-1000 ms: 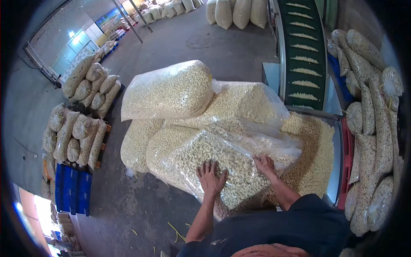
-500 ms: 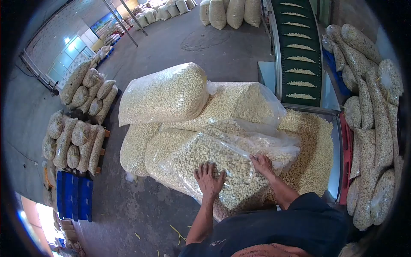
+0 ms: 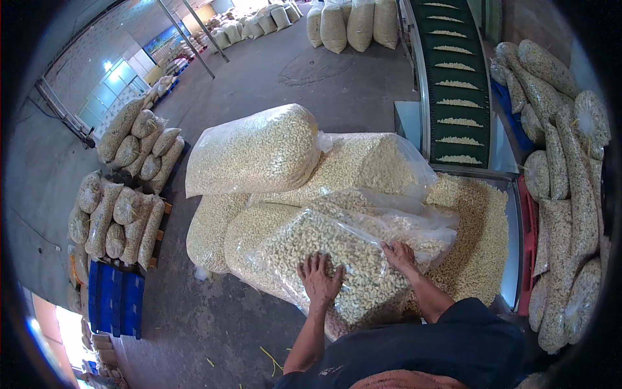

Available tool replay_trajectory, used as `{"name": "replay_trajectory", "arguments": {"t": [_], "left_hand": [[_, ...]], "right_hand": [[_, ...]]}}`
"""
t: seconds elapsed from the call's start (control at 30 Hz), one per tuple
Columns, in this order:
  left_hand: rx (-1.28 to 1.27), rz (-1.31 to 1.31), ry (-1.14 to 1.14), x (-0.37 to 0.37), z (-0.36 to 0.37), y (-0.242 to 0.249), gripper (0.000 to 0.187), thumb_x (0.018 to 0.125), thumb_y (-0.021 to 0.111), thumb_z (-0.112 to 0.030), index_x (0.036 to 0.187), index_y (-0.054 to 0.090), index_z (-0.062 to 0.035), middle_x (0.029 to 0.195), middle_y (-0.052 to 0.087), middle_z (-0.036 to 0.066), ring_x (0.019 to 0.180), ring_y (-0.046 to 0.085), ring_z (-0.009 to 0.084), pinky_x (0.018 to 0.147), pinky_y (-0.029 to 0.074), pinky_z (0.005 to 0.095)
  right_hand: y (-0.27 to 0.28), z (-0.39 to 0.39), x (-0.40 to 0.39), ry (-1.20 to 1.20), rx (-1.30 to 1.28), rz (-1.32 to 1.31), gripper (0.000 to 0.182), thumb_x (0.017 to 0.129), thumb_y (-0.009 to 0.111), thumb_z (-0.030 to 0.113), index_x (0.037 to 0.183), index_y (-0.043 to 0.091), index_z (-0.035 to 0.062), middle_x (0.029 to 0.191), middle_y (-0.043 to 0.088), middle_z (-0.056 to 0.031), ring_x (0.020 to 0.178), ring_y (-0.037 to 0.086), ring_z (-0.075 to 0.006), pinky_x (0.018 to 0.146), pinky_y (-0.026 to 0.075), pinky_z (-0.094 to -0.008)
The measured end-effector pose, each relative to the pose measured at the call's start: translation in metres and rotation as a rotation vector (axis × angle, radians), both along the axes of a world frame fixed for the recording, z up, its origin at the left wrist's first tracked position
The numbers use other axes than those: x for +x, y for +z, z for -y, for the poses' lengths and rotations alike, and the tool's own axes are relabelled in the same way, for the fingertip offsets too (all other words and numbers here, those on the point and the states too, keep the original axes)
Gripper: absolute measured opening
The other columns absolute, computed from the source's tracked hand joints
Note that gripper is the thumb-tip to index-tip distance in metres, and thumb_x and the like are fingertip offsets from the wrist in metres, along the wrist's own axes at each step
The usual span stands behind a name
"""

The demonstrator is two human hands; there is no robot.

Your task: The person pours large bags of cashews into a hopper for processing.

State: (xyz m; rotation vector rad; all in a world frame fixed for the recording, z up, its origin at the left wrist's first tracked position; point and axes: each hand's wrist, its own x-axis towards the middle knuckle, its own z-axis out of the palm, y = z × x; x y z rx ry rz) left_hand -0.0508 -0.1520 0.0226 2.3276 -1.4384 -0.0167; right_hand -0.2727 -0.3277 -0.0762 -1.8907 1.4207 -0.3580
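A clear plastic bag of cashews (image 3: 343, 269) lies tilted in front of me, its loose mouth (image 3: 421, 233) pointing right toward the hopper. My left hand (image 3: 319, 279) rests flat on top of the bag, fingers spread. Along the upper right edge, my right hand (image 3: 402, 257) grips a fold of the plastic with its fingers bent over it. Right of the bag, the metal hopper (image 3: 512, 240) contains a heap of loose cashews (image 3: 476, 227). More filled bags lie beneath and behind: one on top (image 3: 256, 152), another (image 3: 363, 159) reaching toward the hopper.
A green cleated conveyor (image 3: 451, 94) rises from the hopper, carrying small rows of nuts. Filled sacks (image 3: 564, 155) are piled on the right. Bags on pallets (image 3: 116, 214) and blue pallets (image 3: 115, 298) stand left. More sacks (image 3: 353, 26) stand at the back.
The whole view has shifted slightly, with the scene sitting a little lower and to the right. Both hands keep their places on the bag. Nut rows on the conveyor have moved slightly.
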Motion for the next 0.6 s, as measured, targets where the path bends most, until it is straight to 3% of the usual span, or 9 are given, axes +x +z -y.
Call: {"name": "replay_trajectory", "arguments": {"t": [0.6], "left_hand": [[-0.019, 0.028, 0.003, -0.0024, 0.0009, 0.0051, 0.064, 0.092, 0.065, -0.055, 0.134, 0.065, -0.0068, 0.147, 0.056, 0.018, 0.145, 0.039, 0.0371, 0.124, 0.013, 0.0573]], "right_hand": [[0.0047, -0.0025, 0.0012, -0.023, 0.014, -0.011, 0.059, 0.098, 0.055, 0.060, 0.091, 0.070, 0.0029, 0.087, 0.070, -0.0236, 0.091, 0.067, -0.0449, 0.082, 0.049, -0.0548]]}}
